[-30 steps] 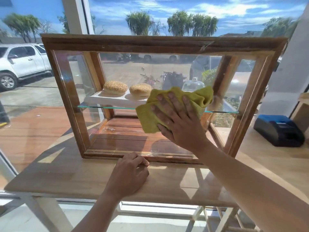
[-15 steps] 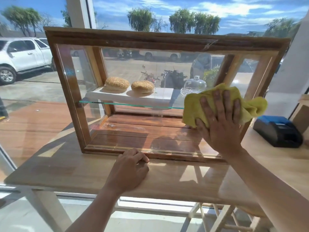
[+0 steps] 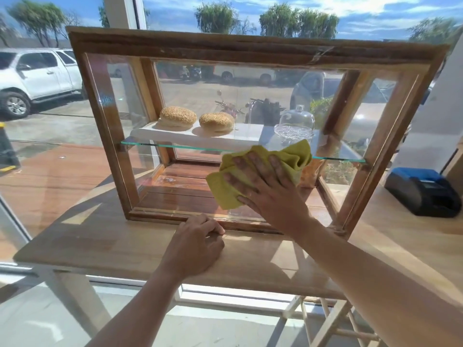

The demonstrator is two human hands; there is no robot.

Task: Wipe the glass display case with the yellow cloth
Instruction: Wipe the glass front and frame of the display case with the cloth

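Note:
A wooden-framed glass display case (image 3: 105, 126) stands on a wooden table (image 3: 100, 244). My right hand (image 3: 270, 191) presses the yellow cloth (image 3: 295, 156) flat against the lower middle of the front pane, fingers straight and spread. The cloth bunches up above and to the right of my fingers. My left hand (image 3: 195, 244) rests on the table at the case's bottom front rail, fingers loosely curled and holding nothing. Inside, two sesame buns (image 3: 198, 120) sit on a white board on the glass shelf (image 3: 175, 146), beside a glass dome (image 3: 295, 123).
A black and blue device (image 3: 423, 191) sits on the table to the right of the case. A window behind the case shows a car park with a white truck (image 3: 35, 76). A wooden stool frame (image 3: 333, 321) stands under the table at the right.
My right hand has swept the cloth from the pane's right side back to the left and downward, to the lower middle. My left hand has stayed in place.

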